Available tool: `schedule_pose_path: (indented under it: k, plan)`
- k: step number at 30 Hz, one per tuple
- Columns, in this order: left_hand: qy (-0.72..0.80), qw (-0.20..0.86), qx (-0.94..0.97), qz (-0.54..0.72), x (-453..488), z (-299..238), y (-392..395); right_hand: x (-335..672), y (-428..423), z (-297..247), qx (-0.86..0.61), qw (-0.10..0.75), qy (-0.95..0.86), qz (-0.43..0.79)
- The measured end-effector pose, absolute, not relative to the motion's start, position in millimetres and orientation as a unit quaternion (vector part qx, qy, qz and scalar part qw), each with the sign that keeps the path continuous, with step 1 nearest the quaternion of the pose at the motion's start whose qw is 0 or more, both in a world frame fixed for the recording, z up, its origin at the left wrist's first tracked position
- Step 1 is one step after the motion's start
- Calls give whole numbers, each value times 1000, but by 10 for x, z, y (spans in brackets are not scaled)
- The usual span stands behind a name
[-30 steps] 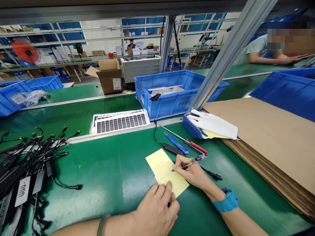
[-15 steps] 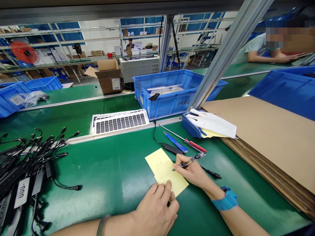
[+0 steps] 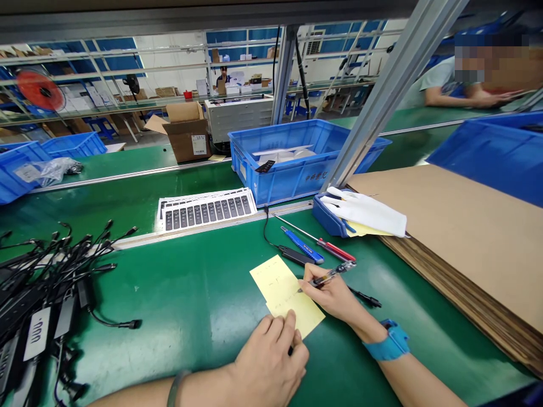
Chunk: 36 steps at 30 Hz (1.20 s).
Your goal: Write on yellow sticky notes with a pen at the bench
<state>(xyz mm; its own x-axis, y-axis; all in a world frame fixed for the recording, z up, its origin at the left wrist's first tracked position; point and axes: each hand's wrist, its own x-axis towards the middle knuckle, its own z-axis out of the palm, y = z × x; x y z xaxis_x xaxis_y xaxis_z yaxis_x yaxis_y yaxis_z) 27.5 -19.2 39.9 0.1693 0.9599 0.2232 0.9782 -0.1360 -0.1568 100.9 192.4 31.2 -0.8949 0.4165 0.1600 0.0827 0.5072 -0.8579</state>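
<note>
Two yellow paper slips (image 3: 285,294) lie overlapped on the green table (image 3: 190,305). My right hand (image 3: 335,297), with a blue wrist strap (image 3: 390,341), grips a pen (image 3: 328,276) whose tip rests on the paper. My left hand (image 3: 269,362) presses the near edge of the paper with curled fingers and seems to pin a small dark object beneath them.
Behind the paper lie a blue utility knife (image 3: 302,245), a red-handled screwdriver (image 3: 326,246) and a black cable plug (image 3: 297,257). A pile of black cables (image 3: 46,288) fills the left. Cardboard sheets (image 3: 466,243), a white glove (image 3: 367,211), label sheets (image 3: 206,208) and a blue bin (image 3: 297,158) stand beyond. Another person (image 3: 458,85) works at far right.
The pen tip has shifted slightly on the paper. Both hands otherwise stay in place.
</note>
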Motion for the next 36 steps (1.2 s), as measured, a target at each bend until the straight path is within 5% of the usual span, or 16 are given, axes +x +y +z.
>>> schedule_pose_path:
  k: [13, 18, 36]
  plan:
    - [-642, 127, -755, -33, 257, 414, -191, 1013, 1948, 275, -154, 203, -839, 481]
    - [-647, 132, -749, -46, 251, 422, -196, 1073, 1997, 272, -169, 234, -768, 572]
    - [-652, 147, -742, -49, 281, 368, -198, 1128, 1816, 286, -84, 98, -842, 523]
